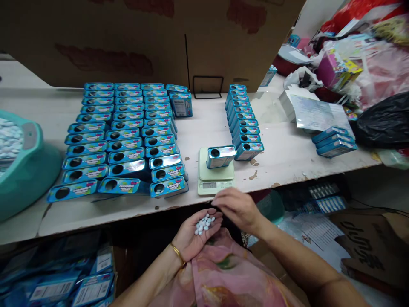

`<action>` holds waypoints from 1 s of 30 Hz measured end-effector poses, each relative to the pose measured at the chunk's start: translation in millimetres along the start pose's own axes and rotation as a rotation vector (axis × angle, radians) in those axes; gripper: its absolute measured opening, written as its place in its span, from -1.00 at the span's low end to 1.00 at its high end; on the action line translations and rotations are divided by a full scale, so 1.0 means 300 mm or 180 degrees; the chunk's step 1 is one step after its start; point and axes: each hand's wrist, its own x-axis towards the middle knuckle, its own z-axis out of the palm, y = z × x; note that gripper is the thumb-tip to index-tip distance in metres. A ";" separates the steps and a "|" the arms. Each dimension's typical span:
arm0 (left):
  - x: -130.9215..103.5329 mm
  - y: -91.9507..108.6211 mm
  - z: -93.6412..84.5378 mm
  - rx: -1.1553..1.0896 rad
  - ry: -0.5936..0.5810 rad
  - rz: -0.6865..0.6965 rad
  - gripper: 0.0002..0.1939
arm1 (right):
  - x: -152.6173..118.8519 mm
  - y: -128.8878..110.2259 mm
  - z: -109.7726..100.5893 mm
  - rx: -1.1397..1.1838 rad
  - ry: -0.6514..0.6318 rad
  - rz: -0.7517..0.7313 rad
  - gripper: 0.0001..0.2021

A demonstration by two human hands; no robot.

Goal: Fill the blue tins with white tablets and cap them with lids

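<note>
My left hand is palm up and cupped around a small heap of white and pale blue candies. Beside it, my right hand hovers palm down with its fingers together and bent; whatever they hold, if anything, is hidden. Just beyond both hands, a pale green digital scale sits at the table's front edge, its small display too blurred to read. On its plate stands a blue candy tin with a round dark opening in the top.
Several rows of open blue tins fill the table's left part. Another column of tins stands right of the scale. At far left is a teal tub of candies. A large cardboard box blocks the back; bags and papers crowd the right.
</note>
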 end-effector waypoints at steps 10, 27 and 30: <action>-0.015 0.000 0.010 0.0048 0.0153 0.0034 -0.83 | 0.245 0.102 -0.122 -0.0506 0.0860 -0.0199 -0.81; 0.000 -0.032 0.006 -0.0007 -0.0146 0.0036 -0.87 | -0.141 0.025 0.112 -0.0773 -0.0738 0.0351 -0.74; -0.002 -0.033 0.007 -0.0009 -0.0211 0.0089 -0.85 | -0.131 0.019 0.101 -0.0718 -0.0875 0.0302 -0.74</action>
